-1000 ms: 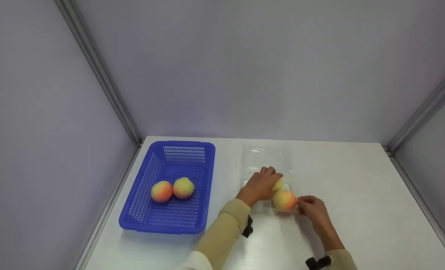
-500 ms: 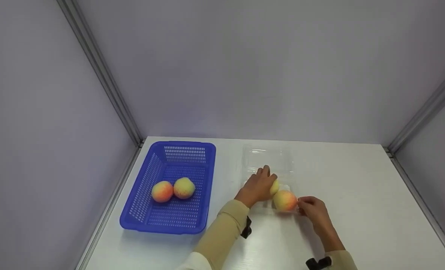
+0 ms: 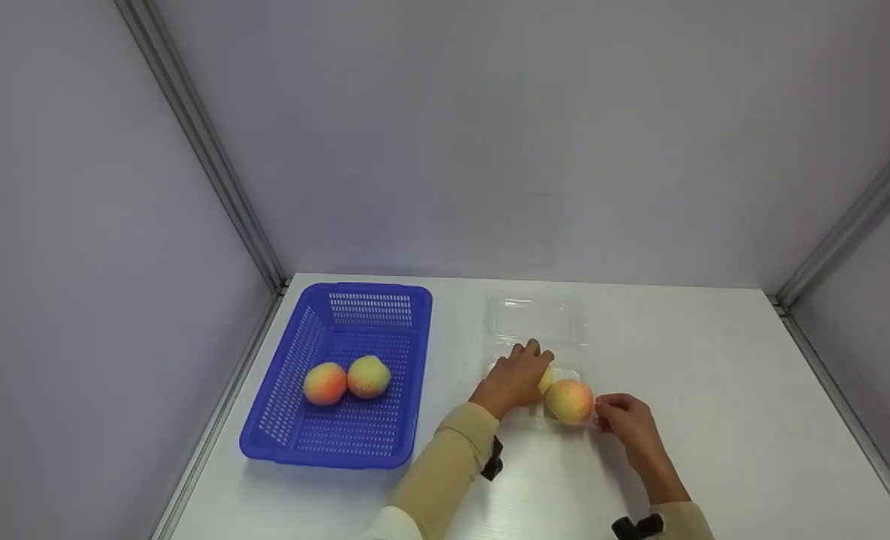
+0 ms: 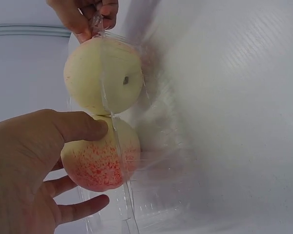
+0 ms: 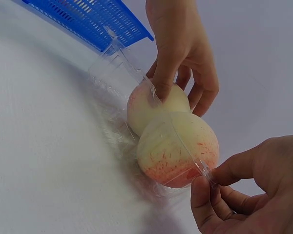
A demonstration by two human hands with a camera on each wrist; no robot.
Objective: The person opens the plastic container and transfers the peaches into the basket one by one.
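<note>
A clear plastic clamshell box lies with its lid laid back on the white table. Two yellow-and-red peaches sit side by side in its near half. My left hand grips the left peach, thumb on top and fingers round its far side; in the head view the hand covers most of it. The right peach touches the left one. At the box's near right corner, my right hand pinches the clear rim between thumb and fingers, right beside the right peach.
A blue plastic basket stands on the left of the table, holding two more peaches, a reddish one and a yellowish one. Grey walls enclose the table at the back and sides.
My left hand has shifted slightly left and toward me with its peach, beside the other peach. My right hand stays at the box's corner.
</note>
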